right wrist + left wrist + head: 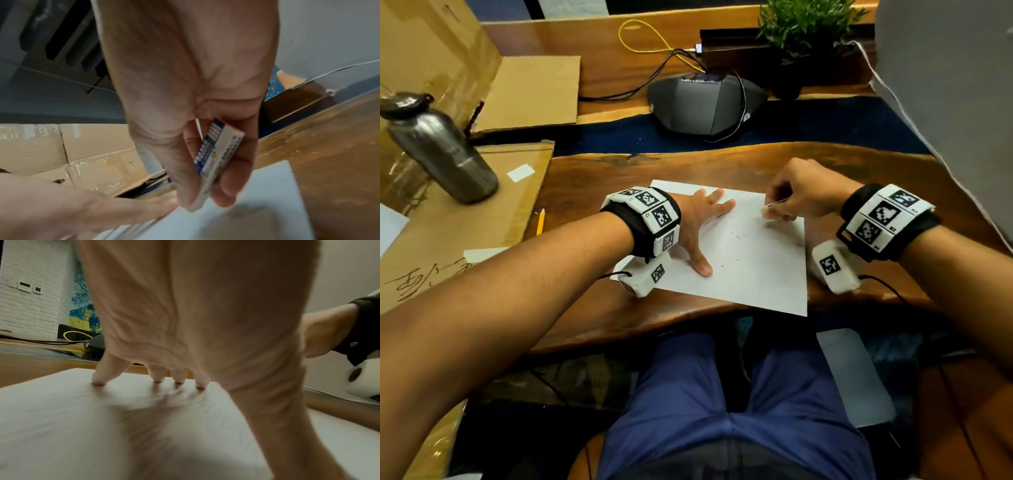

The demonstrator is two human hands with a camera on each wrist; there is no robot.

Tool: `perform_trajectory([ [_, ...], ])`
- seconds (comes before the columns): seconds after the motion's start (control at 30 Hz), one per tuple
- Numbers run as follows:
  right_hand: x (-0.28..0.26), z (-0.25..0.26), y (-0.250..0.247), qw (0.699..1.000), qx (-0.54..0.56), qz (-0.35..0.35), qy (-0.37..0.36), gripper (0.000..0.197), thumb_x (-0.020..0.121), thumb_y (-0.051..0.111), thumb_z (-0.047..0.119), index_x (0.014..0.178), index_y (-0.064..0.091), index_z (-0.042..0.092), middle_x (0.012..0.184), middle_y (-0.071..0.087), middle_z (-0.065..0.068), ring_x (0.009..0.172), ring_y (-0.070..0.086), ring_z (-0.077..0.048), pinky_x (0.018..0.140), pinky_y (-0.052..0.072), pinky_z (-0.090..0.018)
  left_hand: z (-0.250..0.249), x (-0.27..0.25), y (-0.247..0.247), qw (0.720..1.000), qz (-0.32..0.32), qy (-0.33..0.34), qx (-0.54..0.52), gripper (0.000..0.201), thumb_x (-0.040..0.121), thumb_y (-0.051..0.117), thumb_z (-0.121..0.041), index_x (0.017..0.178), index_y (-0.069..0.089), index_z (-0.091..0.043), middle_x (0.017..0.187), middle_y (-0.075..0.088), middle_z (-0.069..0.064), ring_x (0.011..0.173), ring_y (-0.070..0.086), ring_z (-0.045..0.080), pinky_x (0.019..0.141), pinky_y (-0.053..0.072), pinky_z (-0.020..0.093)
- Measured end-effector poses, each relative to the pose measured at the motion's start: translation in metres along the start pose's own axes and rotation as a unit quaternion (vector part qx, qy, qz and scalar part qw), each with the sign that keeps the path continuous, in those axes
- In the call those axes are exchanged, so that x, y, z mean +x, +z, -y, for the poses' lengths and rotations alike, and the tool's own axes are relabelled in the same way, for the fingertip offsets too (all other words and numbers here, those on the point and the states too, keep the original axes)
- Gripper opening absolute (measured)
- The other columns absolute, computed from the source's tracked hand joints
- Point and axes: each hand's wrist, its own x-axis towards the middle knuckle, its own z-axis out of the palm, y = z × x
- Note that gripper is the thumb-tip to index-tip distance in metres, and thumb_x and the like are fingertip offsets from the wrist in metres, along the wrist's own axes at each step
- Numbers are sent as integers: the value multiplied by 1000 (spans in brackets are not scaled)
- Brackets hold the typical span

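A white sheet of paper (pixel 753 260) lies on the wooden desk (pixel 688 164), with small dark crumbs scattered on it. My left hand (pixel 702 226) lies flat on the sheet's left part, its fingers spread and straight; in the left wrist view the fingertips (pixel 158 378) press down on the paper (pixel 61 418). My right hand (pixel 787 202) pinches a white eraser in a blue-and-white sleeve (pixel 216 157) between thumb and fingers. The eraser's (pixel 772 207) lower end meets the paper (pixel 257 219) near its top right corner.
A yellow pencil (pixel 540 222) lies left of the paper by flat cardboard (pixel 458 219), where a metal bottle (pixel 441 147) stands. Behind are a grey conference phone (pixel 705 102) with cables and a potted plant (pixel 804 31). My blue-clad legs (pixel 722 411) are under the desk's front edge.
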Motion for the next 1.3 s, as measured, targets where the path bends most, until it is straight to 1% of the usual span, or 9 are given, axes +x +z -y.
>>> perform_trajectory([
  [0.23,-1,-10,3,997,19,54,50,15,84,79,33,84,72,19,77,73,2,70,67,-15,62,47,-25,4,-9,5,999,-9,38,22,129,69,69,-75,156,-14,-28,163,-22,-5,152,-11,16,123,2,47],
  [0.4,2,-10,-1,995,20,83,49,14,83,80,28,84,71,18,78,75,0,65,65,-13,60,46,-23,-17,-24,32,970,-65,217,85,115,77,43,-85,158,-8,-21,164,-19,-3,150,-18,12,121,-9,46],
  [0.57,3,-7,-3,994,1,95,44,16,83,80,31,82,69,20,79,74,1,67,65,-13,61,44,-26,-20,-32,58,941,-20,313,125,102,87,36,-78,156,-15,-25,162,-25,-8,148,-24,10,120,-12,46],
  [0.67,4,-5,-5,993,4,105,46,16,83,81,30,80,68,20,78,75,-1,65,65,-13,63,46,-27,-9,-17,50,947,-39,293,125,92,91,30,-74,156,-16,-27,162,-25,-7,149,-22,13,120,-12,46],
  [0.87,3,-5,-5,994,2,100,51,17,82,81,31,80,68,21,77,75,1,66,66,-13,65,48,-29,14,3,10,976,-88,150,129,94,90,20,-74,156,-15,-17,162,-23,3,151,-15,15,123,-6,43],
  [0.97,3,-6,-4,994,3,98,55,17,81,82,32,80,68,22,78,75,1,67,66,-14,65,47,-29,14,-20,14,958,-117,223,136,95,90,22,-76,157,-13,-18,163,-22,2,150,-17,13,123,-8,41],
  [1.1,5,-7,-4,994,-4,94,56,18,80,83,34,81,70,21,80,74,0,72,67,-16,63,46,-29,1,-50,51,919,-39,351,177,97,87,23,-78,157,-11,-21,164,-20,-5,149,-20,9,122,-9,41],
  [1.17,6,-6,-4,994,-5,95,54,18,80,83,33,81,69,21,80,74,-1,73,67,-17,62,44,-28,2,-44,58,928,-23,342,144,94,89,27,-76,157,-12,-24,163,-22,-8,148,-21,7,122,-7,41],
  [1.3,2,-5,-4,995,-10,88,55,18,80,83,33,82,69,21,79,74,0,72,67,-16,62,45,-28,19,-11,38,969,-42,230,81,91,92,28,-74,156,-17,-27,161,-26,-9,147,-24,6,122,-10,41],
])
